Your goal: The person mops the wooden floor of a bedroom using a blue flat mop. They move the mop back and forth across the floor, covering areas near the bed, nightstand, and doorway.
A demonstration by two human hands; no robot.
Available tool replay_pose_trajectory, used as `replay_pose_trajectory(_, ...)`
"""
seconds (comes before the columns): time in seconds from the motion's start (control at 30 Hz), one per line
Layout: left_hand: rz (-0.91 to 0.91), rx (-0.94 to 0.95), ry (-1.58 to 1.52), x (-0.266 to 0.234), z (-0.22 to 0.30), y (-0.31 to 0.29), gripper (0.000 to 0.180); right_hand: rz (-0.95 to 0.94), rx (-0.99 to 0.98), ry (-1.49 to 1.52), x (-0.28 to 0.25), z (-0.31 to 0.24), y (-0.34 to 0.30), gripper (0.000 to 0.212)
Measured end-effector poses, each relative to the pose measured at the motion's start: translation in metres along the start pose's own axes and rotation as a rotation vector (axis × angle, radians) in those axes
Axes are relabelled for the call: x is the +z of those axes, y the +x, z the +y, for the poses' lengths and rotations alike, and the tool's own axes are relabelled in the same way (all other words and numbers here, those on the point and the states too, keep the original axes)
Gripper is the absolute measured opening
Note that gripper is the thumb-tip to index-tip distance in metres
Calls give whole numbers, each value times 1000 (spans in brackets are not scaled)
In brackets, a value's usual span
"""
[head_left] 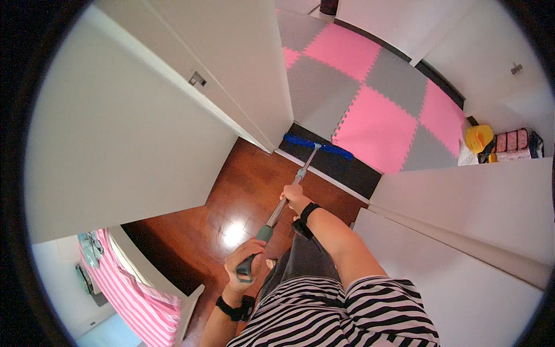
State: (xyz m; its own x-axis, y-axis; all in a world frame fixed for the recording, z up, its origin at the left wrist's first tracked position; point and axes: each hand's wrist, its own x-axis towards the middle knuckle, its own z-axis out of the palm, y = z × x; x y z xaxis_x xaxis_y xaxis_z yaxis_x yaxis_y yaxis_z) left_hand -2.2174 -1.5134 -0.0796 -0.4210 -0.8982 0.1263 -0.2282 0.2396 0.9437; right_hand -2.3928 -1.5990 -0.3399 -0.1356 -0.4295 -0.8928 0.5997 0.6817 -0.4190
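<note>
A flat mop [280,211] with a metal pole slants away from my body. My left hand [245,258] is closed round its grey-green grip, near the loop at the pole's end. Farther up, my right hand [295,198] wraps the metal pole below a pale collar. The mop's long blue head [318,147] lies across the dark strip [335,166] in the doorway, its far side close to the edge of the foam mats. Both wrists wear black bands.
Pink and grey interlocking foam mats [376,115] cover the floor beyond the doorway. White doors [133,133] flank the left, with a white panel [451,248] at right. A yellow object [478,139] and a patterned bag [513,141] sit far right. Pink striped cloth [139,295] hangs lower left. Brown wood floor [231,191] lies between.
</note>
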Motion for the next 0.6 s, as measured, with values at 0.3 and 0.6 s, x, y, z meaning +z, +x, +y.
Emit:
replay_pose_trajectory(0.3,-270,149,-82,25,-8,21,19,-2,19,174,-56,10,23,13)
replay_pose_trajectory(0.6,-388,59,-201,59,-18,33,20,124,84,170,-145,18,20,12)
